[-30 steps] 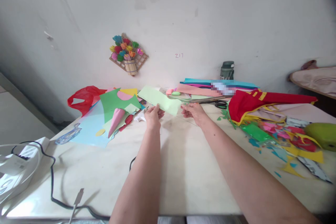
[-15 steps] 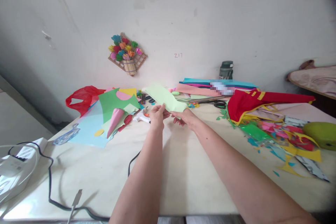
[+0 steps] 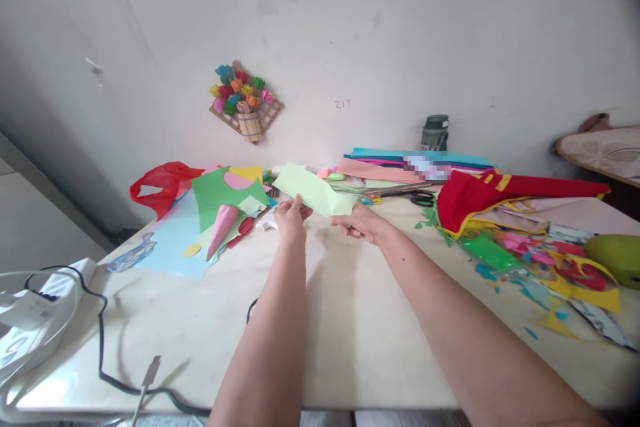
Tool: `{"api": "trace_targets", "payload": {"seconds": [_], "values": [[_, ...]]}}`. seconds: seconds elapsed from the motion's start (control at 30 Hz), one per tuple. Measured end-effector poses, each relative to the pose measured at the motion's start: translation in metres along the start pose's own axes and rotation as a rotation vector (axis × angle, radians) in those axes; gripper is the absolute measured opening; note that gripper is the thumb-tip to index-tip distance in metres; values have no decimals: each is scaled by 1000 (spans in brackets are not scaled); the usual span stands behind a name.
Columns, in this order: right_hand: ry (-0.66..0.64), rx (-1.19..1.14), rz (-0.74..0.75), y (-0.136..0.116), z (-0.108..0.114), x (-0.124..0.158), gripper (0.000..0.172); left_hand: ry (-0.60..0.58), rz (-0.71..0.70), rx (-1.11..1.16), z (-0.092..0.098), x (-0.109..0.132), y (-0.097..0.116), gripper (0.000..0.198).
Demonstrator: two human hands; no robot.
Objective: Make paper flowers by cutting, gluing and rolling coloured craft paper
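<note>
Both hands hold a strip of light green paper (image 3: 311, 189) above the pale table (image 3: 350, 320). My left hand (image 3: 291, 219) pinches its near left edge. My right hand (image 3: 363, 221) is closed on its right end, where the strip bends. Just left of my left hand lie a pink paper cone (image 3: 221, 229), a green sheet (image 3: 215, 193) and a light blue sheet (image 3: 173, 243). A white glue gun (image 3: 266, 221) lies partly hidden behind my left hand.
Stacked coloured sheets (image 3: 420, 163), black scissors (image 3: 423, 198), a red cloth (image 3: 500, 197) and several paper scraps (image 3: 545, 267) fill the right side. A red plastic bag (image 3: 160, 185) sits at the back left. A black cable (image 3: 100, 347) and white device (image 3: 30, 320) are at the near left.
The green strip was flat between my spread hands; my right hand came in toward the left and the strip now bends. Both hands keep their hold.
</note>
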State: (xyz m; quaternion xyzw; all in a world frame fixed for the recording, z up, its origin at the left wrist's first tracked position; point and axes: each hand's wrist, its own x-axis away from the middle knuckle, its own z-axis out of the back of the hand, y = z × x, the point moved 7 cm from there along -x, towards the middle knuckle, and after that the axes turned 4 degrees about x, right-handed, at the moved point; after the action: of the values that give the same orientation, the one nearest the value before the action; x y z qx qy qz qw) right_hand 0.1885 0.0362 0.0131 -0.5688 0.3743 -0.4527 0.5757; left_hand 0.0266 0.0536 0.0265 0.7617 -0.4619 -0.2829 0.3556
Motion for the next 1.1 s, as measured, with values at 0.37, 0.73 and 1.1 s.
{"api": "trace_targets", "payload": {"seconds": [0.37, 0.73, 1.1], "values": [[-84, 31, -162, 11, 49, 18, 18, 133, -83, 126, 15, -8, 17, 14], [-12, -266, 67, -3, 47, 7, 20, -463, 345, -587, -34, 34, -27, 33], [51, -275, 214, -16, 14, 1, 26, -660, 530, -146, -55, 46, -23, 65]]}}
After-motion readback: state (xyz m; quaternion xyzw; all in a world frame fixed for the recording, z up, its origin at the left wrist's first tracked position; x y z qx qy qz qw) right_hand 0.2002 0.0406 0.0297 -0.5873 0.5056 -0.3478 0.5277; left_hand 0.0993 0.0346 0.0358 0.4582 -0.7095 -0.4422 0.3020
